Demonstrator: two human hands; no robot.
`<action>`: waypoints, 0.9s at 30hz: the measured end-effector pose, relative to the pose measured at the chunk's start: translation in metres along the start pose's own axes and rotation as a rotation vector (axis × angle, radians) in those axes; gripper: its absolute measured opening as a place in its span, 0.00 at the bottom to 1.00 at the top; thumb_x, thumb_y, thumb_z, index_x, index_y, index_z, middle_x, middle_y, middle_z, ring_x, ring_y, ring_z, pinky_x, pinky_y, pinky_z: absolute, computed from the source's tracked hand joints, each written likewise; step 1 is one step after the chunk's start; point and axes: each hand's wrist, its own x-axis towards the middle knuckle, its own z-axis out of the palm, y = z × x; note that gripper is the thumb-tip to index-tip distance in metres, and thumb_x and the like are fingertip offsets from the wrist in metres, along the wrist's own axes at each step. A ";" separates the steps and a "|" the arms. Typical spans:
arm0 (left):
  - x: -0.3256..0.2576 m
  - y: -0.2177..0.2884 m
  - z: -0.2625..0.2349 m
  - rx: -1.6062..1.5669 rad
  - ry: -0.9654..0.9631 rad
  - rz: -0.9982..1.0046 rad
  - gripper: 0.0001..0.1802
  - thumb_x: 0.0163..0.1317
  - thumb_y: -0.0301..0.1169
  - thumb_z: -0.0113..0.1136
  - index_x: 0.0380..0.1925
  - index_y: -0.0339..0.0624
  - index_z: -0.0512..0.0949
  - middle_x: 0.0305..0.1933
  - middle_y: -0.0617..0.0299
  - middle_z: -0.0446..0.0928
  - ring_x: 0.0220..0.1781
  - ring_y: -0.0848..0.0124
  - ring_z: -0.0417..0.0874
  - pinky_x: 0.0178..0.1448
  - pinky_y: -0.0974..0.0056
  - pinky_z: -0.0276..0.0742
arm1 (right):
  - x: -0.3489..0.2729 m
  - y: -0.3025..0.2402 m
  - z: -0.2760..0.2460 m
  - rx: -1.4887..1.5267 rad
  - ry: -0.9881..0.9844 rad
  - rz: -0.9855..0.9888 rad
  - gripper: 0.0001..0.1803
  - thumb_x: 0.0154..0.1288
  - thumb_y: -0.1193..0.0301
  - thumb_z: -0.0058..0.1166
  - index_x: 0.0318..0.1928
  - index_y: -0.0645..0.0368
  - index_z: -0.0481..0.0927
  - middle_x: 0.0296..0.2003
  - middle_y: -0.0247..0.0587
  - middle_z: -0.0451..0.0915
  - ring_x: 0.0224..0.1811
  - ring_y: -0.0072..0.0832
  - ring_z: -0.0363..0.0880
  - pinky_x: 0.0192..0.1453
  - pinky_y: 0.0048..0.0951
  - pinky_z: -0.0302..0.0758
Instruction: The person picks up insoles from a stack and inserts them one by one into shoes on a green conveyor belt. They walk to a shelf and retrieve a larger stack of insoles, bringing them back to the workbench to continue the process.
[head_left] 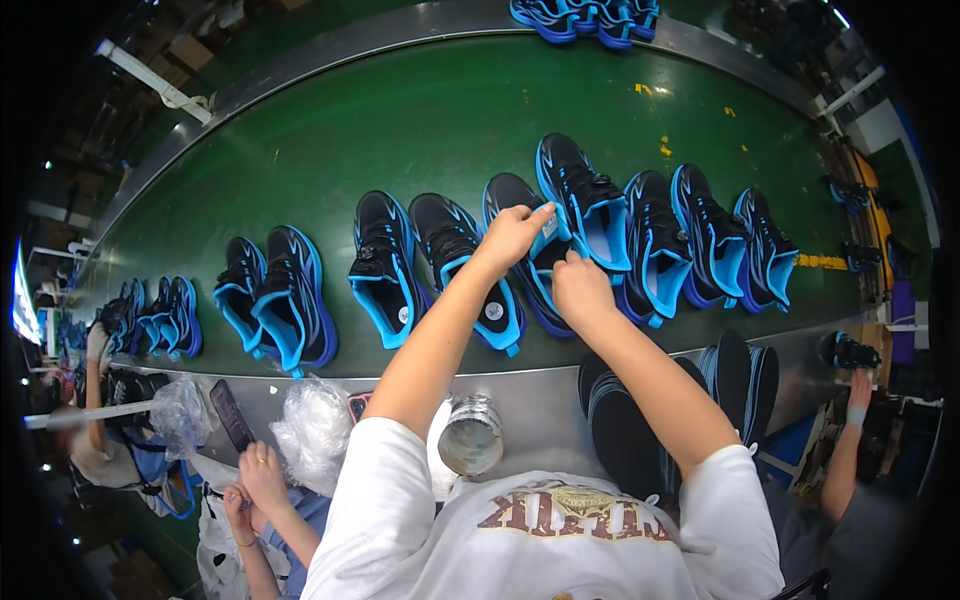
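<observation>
A black and blue sneaker point(510, 192) lies on the green belt in front of me, toe pointing away. My left hand point(512, 238) pinches its blue tongue point(548, 232) between thumb and fingers, and a pale label shows on the tongue's inner side. At the blue collar of the same sneaker, my right hand point(582, 287) is closed with its fingers curled down; what they grip is hidden. Close on the right sits another sneaker point(570, 170), slightly farther off. On the left, a sneaker point(440, 225) shows a round white sticker on its insole.
More sneakers stand along the green belt point(350, 130) on both sides. Dark insoles point(625, 430), a tape roll point(470, 440) and crumpled clear plastic point(312, 425) lie on the metal ledge. At left, a co-worker's hand point(262, 478) is near a phone point(232, 415); another's hand point(859, 390) is at right.
</observation>
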 end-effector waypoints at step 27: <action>-0.010 -0.014 0.005 0.092 0.166 0.264 0.26 0.60 0.50 0.47 0.24 0.32 0.71 0.15 0.54 0.67 0.19 0.68 0.69 0.26 0.63 0.65 | 0.022 0.015 0.037 -0.153 -0.163 -0.233 0.10 0.54 0.70 0.43 0.27 0.60 0.77 0.35 0.48 0.74 0.38 0.38 0.74 0.40 0.34 0.73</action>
